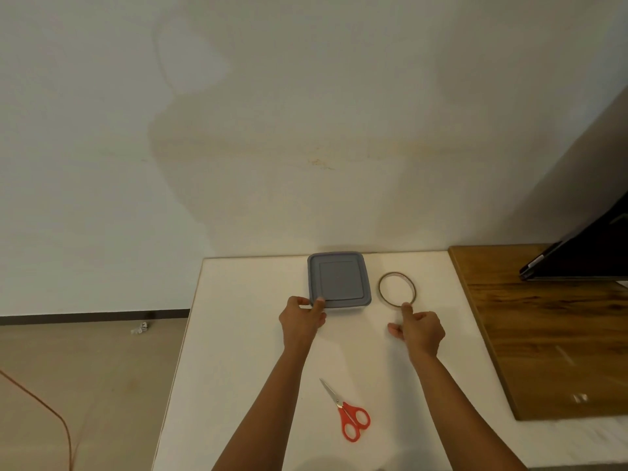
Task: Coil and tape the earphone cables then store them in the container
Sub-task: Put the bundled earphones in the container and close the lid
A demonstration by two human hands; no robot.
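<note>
White surface [238, 351] below a pale wall: the lidded grey container [339, 280] is pinched at its near-left corner by the left hand [302, 321]. Just rightward, the tape roll [397, 274] is touched by the right hand [421, 331], its fingers grasping nothing. No earphone cables are seen.

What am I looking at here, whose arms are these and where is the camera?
No machine here: this is one picture from a camera worn on a person's head, looking down at their own bare hands. On the white table lie a grey lidded container, a roll of tape and red scissors; a wooden board sits to the right. The left hand grips the container's near corner. The right hand touches the tape's near edge with its forefinger and holds nothing. No earphones show.
</note>
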